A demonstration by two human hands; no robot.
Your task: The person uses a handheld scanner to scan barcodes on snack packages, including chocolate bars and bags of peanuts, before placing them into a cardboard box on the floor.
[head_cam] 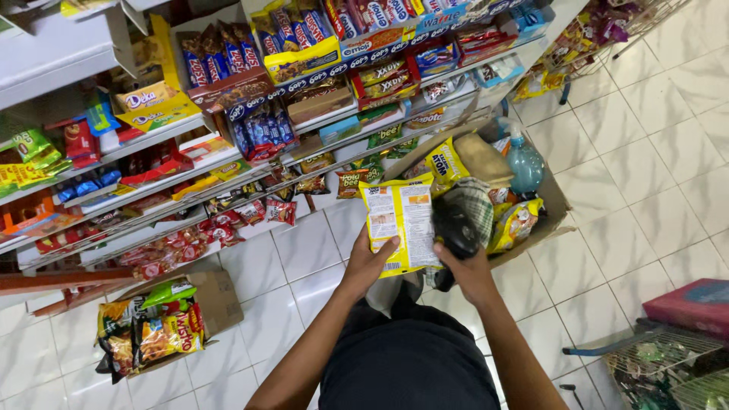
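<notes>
Dark shorts (pixel 410 364) below; cardboard box (pixel 553 199) of snacks ahead on floor, still mostly full. Yellow snack packet (pixel 400 220) held above it, not shelved yet, my left hand (pixel 370 262) pinching its lower edge. Right hand (pixel 469 269) wrapped round black scanner (pixel 456 228) against packet.

Yellow snack packet (pixel 400 222) with a white back panel at the left hand's fingertips (pixel 385 247); black scanner (pixel 456 228) above the right hand's fingers (pixel 448 254).

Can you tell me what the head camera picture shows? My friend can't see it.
A person's left hand holds a yellow snack bag while the right hand grips a black device, above a box of snacks beside shop shelves.
</notes>
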